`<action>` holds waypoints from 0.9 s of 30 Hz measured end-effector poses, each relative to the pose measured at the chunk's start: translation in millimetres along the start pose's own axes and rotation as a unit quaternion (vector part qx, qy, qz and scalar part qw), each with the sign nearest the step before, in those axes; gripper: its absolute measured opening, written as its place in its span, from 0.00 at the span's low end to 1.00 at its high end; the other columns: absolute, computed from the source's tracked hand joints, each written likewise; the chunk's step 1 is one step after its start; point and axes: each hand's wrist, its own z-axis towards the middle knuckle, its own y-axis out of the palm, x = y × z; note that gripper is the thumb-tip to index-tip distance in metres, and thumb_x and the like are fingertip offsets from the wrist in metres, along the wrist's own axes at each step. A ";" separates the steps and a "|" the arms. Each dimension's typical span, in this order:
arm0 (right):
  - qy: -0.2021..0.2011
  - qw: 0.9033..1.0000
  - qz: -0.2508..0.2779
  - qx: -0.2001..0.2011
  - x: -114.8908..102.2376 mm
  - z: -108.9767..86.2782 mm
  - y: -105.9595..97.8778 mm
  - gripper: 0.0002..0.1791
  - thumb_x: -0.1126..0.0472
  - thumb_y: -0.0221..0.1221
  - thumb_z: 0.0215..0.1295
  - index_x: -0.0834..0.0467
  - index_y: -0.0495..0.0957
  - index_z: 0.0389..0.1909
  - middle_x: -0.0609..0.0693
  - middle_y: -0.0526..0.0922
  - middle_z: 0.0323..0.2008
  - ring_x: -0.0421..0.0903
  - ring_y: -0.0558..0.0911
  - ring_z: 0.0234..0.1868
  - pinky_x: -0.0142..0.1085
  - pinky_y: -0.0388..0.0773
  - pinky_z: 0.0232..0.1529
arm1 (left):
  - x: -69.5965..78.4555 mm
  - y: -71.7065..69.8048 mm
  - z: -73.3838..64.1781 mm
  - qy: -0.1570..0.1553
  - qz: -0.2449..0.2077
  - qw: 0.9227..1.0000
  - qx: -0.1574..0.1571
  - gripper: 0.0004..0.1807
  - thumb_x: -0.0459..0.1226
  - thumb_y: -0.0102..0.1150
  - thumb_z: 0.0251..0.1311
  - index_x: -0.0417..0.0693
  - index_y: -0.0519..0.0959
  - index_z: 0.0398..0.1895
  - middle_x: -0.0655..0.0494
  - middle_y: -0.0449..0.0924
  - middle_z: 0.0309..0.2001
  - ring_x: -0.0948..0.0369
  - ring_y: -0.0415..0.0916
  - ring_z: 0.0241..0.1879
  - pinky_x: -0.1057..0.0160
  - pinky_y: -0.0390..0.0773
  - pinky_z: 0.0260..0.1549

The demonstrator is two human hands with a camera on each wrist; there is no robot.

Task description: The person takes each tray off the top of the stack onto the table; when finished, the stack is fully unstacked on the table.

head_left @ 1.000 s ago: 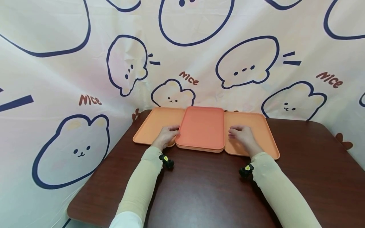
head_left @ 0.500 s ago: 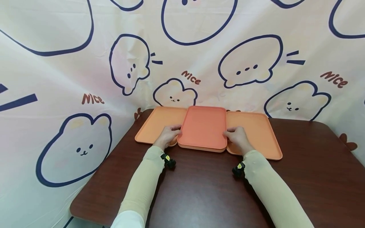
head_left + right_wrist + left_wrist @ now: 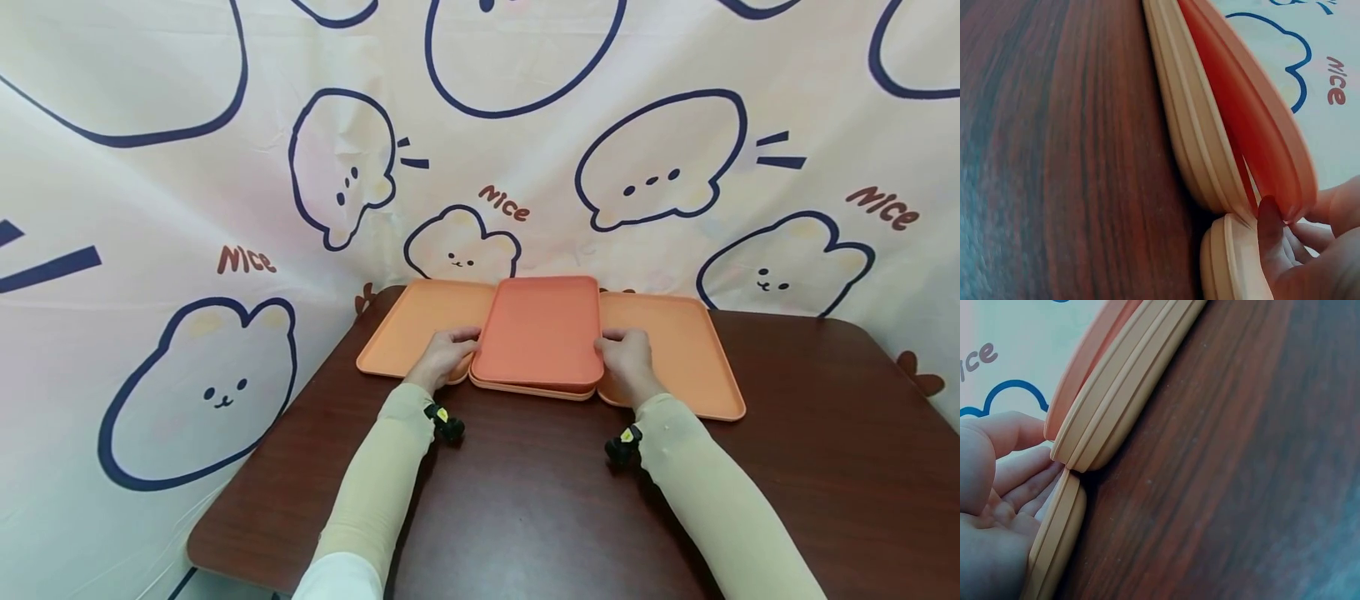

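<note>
A coral-red rectangular tray (image 3: 538, 332) is held at its left and right edges, its near edge raised above the light-orange trays (image 3: 525, 391) stacked beneath it. My left hand (image 3: 442, 357) pinches the left edge; in the left wrist view the thumb lies at the red rim (image 3: 1075, 387) and the other fingers are partly hidden behind the trays. On the opposite side, my right hand (image 3: 628, 360) grips the right edge. The right wrist view shows a gap between the lifted tray (image 3: 1282, 150) and the stack (image 3: 1194, 125), with fingers at the raised corner.
One orange tray (image 3: 416, 321) lies flat to the left of the stack, another (image 3: 671, 350) to the right. All rest on a dark brown wooden table (image 3: 510, 492). Behind the table hangs a cloth (image 3: 540, 167) with cartoon drawings.
My right hand has moved left from above the right orange tray and taken hold of the red tray's edge. The red tray's near edge has risen off the stack.
</note>
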 end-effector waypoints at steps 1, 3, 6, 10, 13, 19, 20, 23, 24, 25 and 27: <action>0.002 1.000 0.013 0.000 -0.7 -0.7 0.3 0.25 0.61 0.55 0.82 0.64 0.76 0.74 0.64 0.77 0.73 0.59 0.79 0.71 0.51 0.79 0.71 | -0.2 -0.1 0.2 0.001 -0.001 1.000 0.001 0.26 0.35 0.62 0.76 0.44 0.77 0.76 0.45 0.72 0.78 0.53 0.65 0.80 0.53 0.71 0.76; 0.007 0.999 0.042 0.002 -1.8 -2.5 1.3 0.25 0.62 0.55 0.82 0.64 0.76 0.74 0.64 0.76 0.74 0.59 0.79 0.72 0.50 0.79 0.71 | -0.2 -0.5 0.3 0.003 -0.001 1.000 0.002 0.26 0.35 0.62 0.76 0.43 0.77 0.76 0.45 0.73 0.78 0.52 0.65 0.80 0.53 0.71 0.77; 0.028 0.994 0.106 0.003 -2.0 -4.6 2.1 0.25 0.63 0.55 0.82 0.61 0.75 0.76 0.62 0.75 0.75 0.57 0.78 0.73 0.48 0.79 0.71 | 0.3 -0.6 -0.4 0.006 -0.008 1.000 -0.002 0.27 0.35 0.61 0.77 0.41 0.76 0.76 0.44 0.72 0.78 0.51 0.65 0.81 0.52 0.71 0.77; 0.059 0.984 0.166 0.013 1.1 -4.9 1.7 0.25 0.61 0.56 0.82 0.57 0.75 0.76 0.59 0.75 0.76 0.55 0.79 0.72 0.47 0.80 0.70 | 1.6 -0.2 -1.7 0.008 -0.012 1.000 -0.007 0.26 0.35 0.60 0.78 0.40 0.75 0.76 0.42 0.72 0.78 0.51 0.65 0.81 0.52 0.71 0.77; 0.059 0.983 0.174 0.028 4.8 -3.0 -0.1 0.24 0.62 0.57 0.82 0.58 0.77 0.75 0.58 0.75 0.75 0.54 0.79 0.72 0.47 0.80 0.70 | 2.3 -0.1 -1.9 0.009 -0.012 1.000 -0.010 0.25 0.35 0.59 0.79 0.40 0.76 0.76 0.42 0.72 0.78 0.50 0.66 0.80 0.51 0.72 0.76; 0.051 0.983 0.171 0.041 9.9 -1.1 -9.4 0.25 0.62 0.57 0.81 0.59 0.77 0.75 0.59 0.74 0.76 0.53 0.80 0.70 0.45 0.80 0.71 | 3.0 0.2 -1.1 0.021 -0.002 1.000 -0.018 0.26 0.29 0.55 0.78 0.37 0.73 0.77 0.39 0.72 0.77 0.48 0.68 0.78 0.51 0.72 0.76; 0.051 0.984 0.165 0.043 10.6 -1.2 -11.8 0.25 0.62 0.58 0.81 0.58 0.77 0.75 0.58 0.75 0.75 0.52 0.80 0.69 0.43 0.81 0.69 | 2.9 0.2 -0.9 0.023 0.000 1.000 -0.019 0.27 0.28 0.54 0.78 0.36 0.72 0.78 0.39 0.72 0.77 0.47 0.68 0.78 0.51 0.72 0.76; 0.052 0.986 0.153 0.048 12.6 -2.5 -20.0 0.24 0.60 0.59 0.81 0.57 0.78 0.74 0.57 0.76 0.74 0.46 0.83 0.61 0.34 0.86 0.57 | 3.4 0.4 -2.8 0.023 -0.001 0.999 -0.023 0.28 0.26 0.54 0.78 0.35 0.70 0.78 0.38 0.71 0.78 0.46 0.68 0.78 0.49 0.72 0.76; 0.050 0.985 0.155 0.048 13.1 -2.7 -23.4 0.25 0.60 0.60 0.80 0.58 0.78 0.74 0.57 0.76 0.73 0.44 0.83 0.58 0.31 0.86 0.52 | 3.6 0.5 -3.4 0.023 -0.002 0.999 -0.024 0.28 0.25 0.53 0.78 0.35 0.70 0.79 0.37 0.71 0.78 0.46 0.68 0.78 0.49 0.72 0.76; 0.048 0.986 0.155 0.048 13.6 -3.2 -27.1 0.25 0.60 0.60 0.80 0.58 0.78 0.74 0.57 0.76 0.73 0.42 0.84 0.55 0.28 0.85 0.47 | 3.8 0.5 -4.1 0.023 -0.002 0.999 -0.025 0.28 0.25 0.53 0.78 0.35 0.70 0.79 0.37 0.71 0.78 0.46 0.68 0.78 0.49 0.72 0.76; 0.044 0.985 0.157 0.047 14.3 -4.3 -34.9 0.25 0.60 0.60 0.80 0.58 0.77 0.75 0.57 0.76 0.72 0.38 0.84 0.50 0.24 0.84 0.41 | 3.8 0.5 -4.4 0.021 0.000 0.999 -0.027 0.28 0.25 0.53 0.78 0.35 0.70 0.79 0.37 0.71 0.78 0.46 0.69 0.78 0.49 0.72 0.76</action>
